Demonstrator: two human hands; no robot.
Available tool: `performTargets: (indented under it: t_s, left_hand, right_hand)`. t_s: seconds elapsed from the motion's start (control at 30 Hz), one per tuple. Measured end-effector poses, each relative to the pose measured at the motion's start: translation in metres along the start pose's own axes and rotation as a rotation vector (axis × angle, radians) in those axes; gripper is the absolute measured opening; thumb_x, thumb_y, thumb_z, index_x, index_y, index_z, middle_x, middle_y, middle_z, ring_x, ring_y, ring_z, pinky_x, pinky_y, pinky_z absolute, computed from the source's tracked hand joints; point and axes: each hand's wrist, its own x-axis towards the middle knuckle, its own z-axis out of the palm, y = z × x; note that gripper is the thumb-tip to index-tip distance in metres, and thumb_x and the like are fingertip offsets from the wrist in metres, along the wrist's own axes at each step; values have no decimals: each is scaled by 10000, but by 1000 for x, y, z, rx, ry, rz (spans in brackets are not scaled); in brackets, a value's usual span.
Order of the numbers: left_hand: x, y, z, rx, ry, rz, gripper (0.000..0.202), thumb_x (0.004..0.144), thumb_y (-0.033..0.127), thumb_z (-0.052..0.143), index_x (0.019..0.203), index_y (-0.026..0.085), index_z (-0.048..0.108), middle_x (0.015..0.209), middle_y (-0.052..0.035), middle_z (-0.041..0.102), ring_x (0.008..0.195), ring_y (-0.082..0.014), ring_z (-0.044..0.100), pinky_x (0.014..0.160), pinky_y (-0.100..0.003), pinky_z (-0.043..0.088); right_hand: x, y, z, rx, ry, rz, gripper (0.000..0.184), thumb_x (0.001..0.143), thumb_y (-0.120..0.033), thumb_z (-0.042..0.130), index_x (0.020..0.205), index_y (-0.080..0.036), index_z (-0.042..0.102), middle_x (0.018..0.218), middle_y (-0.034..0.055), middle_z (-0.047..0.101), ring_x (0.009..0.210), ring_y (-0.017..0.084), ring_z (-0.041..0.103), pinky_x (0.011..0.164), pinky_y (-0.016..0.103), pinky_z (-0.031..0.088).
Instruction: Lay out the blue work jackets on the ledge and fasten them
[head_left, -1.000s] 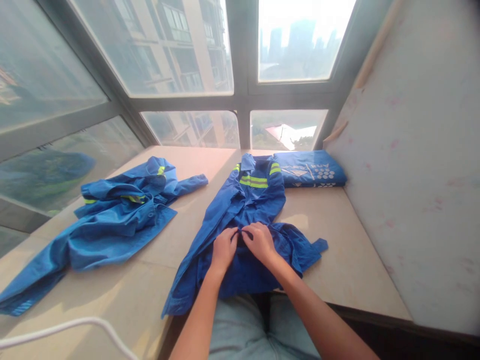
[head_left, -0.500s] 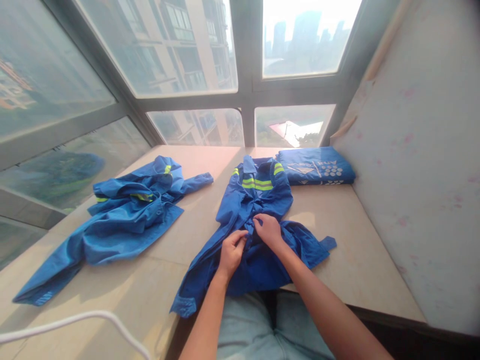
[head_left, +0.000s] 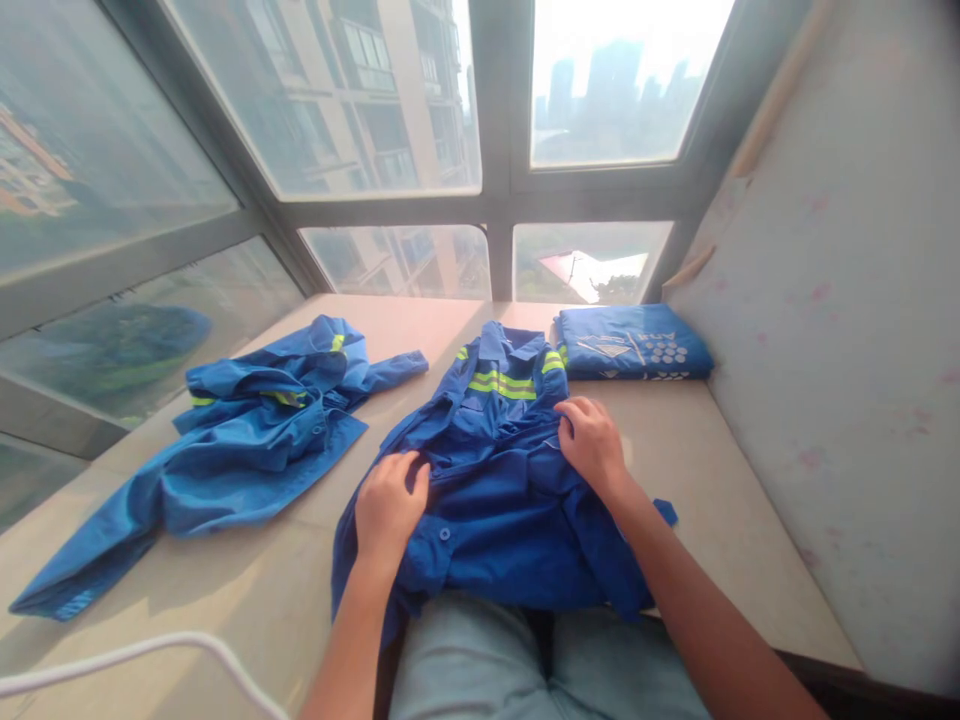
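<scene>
A blue work jacket (head_left: 510, 500) with yellow-green reflective bands lies front up before me, its collar toward the window and its lower edge by my lap. My left hand (head_left: 391, 500) is curled on the cloth at the jacket's left side, above a round button. At the opposite side, my right hand (head_left: 592, 440) has its thumb and fingers bent around a fold of the jacket. The fingertips of both hands are partly hidden by the cloth. Between the hands the fabric is wrinkled across the middle.
Another blue jacket (head_left: 247, 450) lies crumpled to the left. A folded blue item with white print (head_left: 637, 340) sits at the back right, beside the wall (head_left: 847, 350). A white cable (head_left: 150, 645) crosses the near left corner. Windows border the pale tabletop (head_left: 720, 500).
My hands have moved apart from the jacket's middle to its two sides. Its lower part is now spread wider and flatter, and a button shows near my left hand.
</scene>
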Motion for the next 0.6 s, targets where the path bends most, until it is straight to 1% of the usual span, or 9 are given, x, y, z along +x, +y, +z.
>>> performTargets:
  t_s: [0.07, 0.1, 0.17, 0.23, 0.3, 0.33, 0.4, 0.5, 0.6]
  left_hand:
    - [6, 28, 2, -72, 87, 49, 267, 923, 320, 501, 1078, 204, 684, 1089, -96, 690, 1023, -267, 632, 965, -411, 469]
    - [10, 41, 7, -123, 74, 93, 255, 927, 292, 492, 1073, 210, 683, 1083, -90, 691, 1021, -254, 630, 969, -398, 465]
    - [20, 58, 24, -219, -40, 162, 230, 910, 249, 514, 1053, 210, 690, 1070, -89, 695, 1022, -246, 630, 969, -386, 467]
    - [29, 65, 46, -285, -160, 180, 217, 873, 226, 567, 1046, 205, 696, 1074, -92, 699, 1027, -246, 633, 969, -379, 474]
    - [32, 66, 66, -318, -219, 166, 234, 837, 211, 612, 1055, 204, 696, 1075, -87, 703, 1010, -238, 642, 944, -362, 492]
    - [33, 66, 75, -325, -224, 155, 241, 828, 204, 619, 1056, 205, 697, 1068, -84, 706, 991, -231, 649, 920, -349, 503]
    - [31, 66, 87, -337, -216, 125, 227, 847, 195, 589, 1042, 198, 705, 1037, -88, 713, 946, -220, 659, 878, -331, 511]
    - [28, 66, 96, -385, -197, 85, 249, 900, 174, 490, 990, 186, 723, 984, -100, 724, 908, -213, 665, 849, -325, 505]
    - [25, 67, 96, -466, -179, 71, 293, 910, 148, 442, 978, 182, 725, 966, -95, 731, 896, -209, 667, 822, -320, 505]
  right_hand:
    - [4, -30, 5, 84, -48, -160, 282, 915, -127, 457, 1049, -212, 691, 1063, 76, 680, 1032, 205, 571, 928, 298, 435]
    - [6, -44, 10, 95, -117, -229, 270, 922, -140, 460, 1037, -217, 692, 1049, 75, 681, 1028, 205, 568, 923, 299, 429]
    - [9, -64, 22, 31, -283, -283, 232, 918, -172, 489, 1009, -215, 699, 1021, 93, 688, 1027, 227, 568, 918, 330, 407]
    - [9, -72, 35, -86, -404, -196, 207, 901, -183, 516, 977, -186, 709, 1004, 132, 695, 1026, 259, 578, 922, 378, 375]
    - [8, -70, 46, -160, -459, -75, 202, 892, -186, 529, 964, -159, 716, 988, 156, 701, 1014, 277, 596, 917, 406, 352]
    - [7, -68, 50, -165, -467, -36, 202, 896, -197, 532, 963, -158, 719, 980, 153, 705, 1003, 276, 605, 907, 404, 350]
    - [4, -64, 54, -127, -448, -25, 210, 917, -230, 521, 958, -178, 721, 970, 125, 710, 983, 257, 615, 877, 376, 356]
    - [-4, -64, 53, -54, -370, -132, 260, 952, -220, 464, 908, -192, 719, 940, 91, 705, 943, 221, 614, 847, 335, 362]
    - [-9, -62, 49, 12, -329, -265, 283, 953, -195, 458, 828, -192, 712, 875, 72, 698, 909, 198, 611, 852, 312, 363]
